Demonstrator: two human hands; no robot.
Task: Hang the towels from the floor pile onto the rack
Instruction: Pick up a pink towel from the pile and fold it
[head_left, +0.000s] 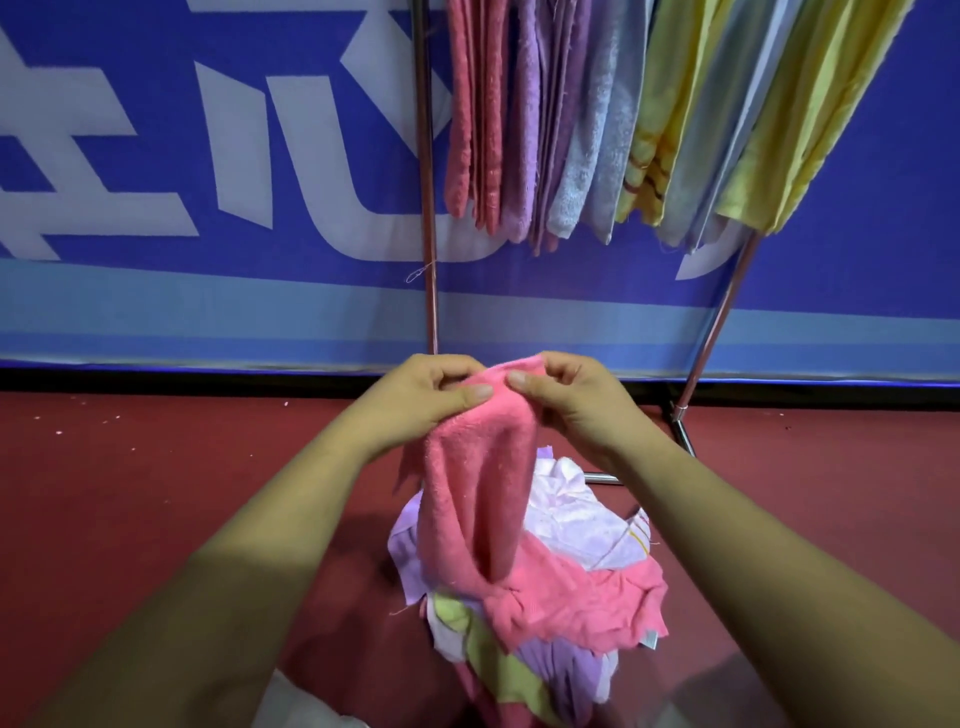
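Pink towel (478, 499): top edge pinched by left hand (421, 400) and right hand (566, 400), lower end trailing on pile (519, 597); rack (428, 208) far.

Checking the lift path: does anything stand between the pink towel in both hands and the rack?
Nothing visible does; only open air separates the pink towel from the rack, though hung towels fill its visible span.

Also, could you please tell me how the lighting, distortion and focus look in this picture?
Head view: wide-angle distortion splays the rack poles and hanging towels outward; lighting is soft and even, with no glare; a shadow lies on the red floor beside the pile; the pink towel, pinched by the left hand and right hand, looks sharp, while the frame's bottom edge is softer.
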